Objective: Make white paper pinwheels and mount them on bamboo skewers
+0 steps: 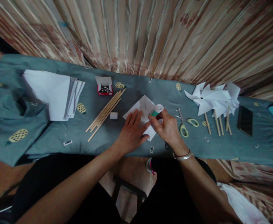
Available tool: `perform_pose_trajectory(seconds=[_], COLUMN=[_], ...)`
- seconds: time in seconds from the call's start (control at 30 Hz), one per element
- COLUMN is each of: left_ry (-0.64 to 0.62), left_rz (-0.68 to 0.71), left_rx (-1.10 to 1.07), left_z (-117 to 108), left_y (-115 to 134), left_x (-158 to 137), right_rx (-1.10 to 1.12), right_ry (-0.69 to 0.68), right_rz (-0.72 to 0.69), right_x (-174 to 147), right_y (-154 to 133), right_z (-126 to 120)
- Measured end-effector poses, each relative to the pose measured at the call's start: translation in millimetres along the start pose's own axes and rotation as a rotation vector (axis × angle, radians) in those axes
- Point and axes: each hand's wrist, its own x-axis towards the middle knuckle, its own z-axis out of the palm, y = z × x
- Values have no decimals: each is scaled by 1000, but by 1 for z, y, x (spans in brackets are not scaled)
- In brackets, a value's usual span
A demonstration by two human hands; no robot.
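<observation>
A white paper square [143, 104] with slits running in from its corners lies turned like a diamond on the cloth. My left hand [134, 129] presses flat on its lower left part, fingers spread. In my right hand [166, 126] is a glue stick [155, 110] with a green label, tilted over the middle of the paper. The fingers hide its lower end, so I cannot tell whether it touches the sheet. A small white cap [113, 115] lies left of the paper. Beside my right hand rest scissors [185, 122] with green handles.
Several wooden sticks [105, 112] and a red box of metal pins [104, 89] lie to the left, beyond them a stack of white paper [50, 95]. Several paper pinwheels [212, 96] on sticks and a phone [245, 120] lie right. A curtain [136, 37] hangs behind the table.
</observation>
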Motion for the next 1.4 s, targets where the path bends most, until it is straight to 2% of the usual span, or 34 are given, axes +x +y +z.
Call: perform_pose_trajectory(seconds=[0.5, 0.63, 0.8, 0.87, 0.93, 1.07, 1.13, 1.2, 1.33, 1.4], left_ry=[-6, 3, 28, 28, 26, 39, 51, 72, 157, 234], left_rz=[-1, 5, 9, 9, 11, 13, 25, 58, 160, 135], left_rx=[-5, -6, -13, -15, -17, -8, -11, -24, -32, -4], left_z=[-2, 0, 1, 1, 1, 4, 5, 3, -19, -36], left_y=[0, 0, 0, 0, -1, -3, -3, -2, -6, -16], left_x=[0, -1, -1, -1, -1, -1, -1, -2, -11, -18], right_rx=[-149, -144, -80, 26, 222, 812, 1086, 1268, 1420, 1456], right_ry=[126, 88, 42, 66, 133, 313, 296, 236, 165, 144], right_rz=[-187, -205, -158, -105, 5, 284, 405, 495, 586, 627], right_x=[-5, -5, -6, -4, 1, 13, 16, 16, 12, 11], right_y=[3, 3, 2, 1, 3, 13, 18, 22, 21, 20], right_z=[11, 12, 13, 13, 12, 5, 0, -4, -9, -10])
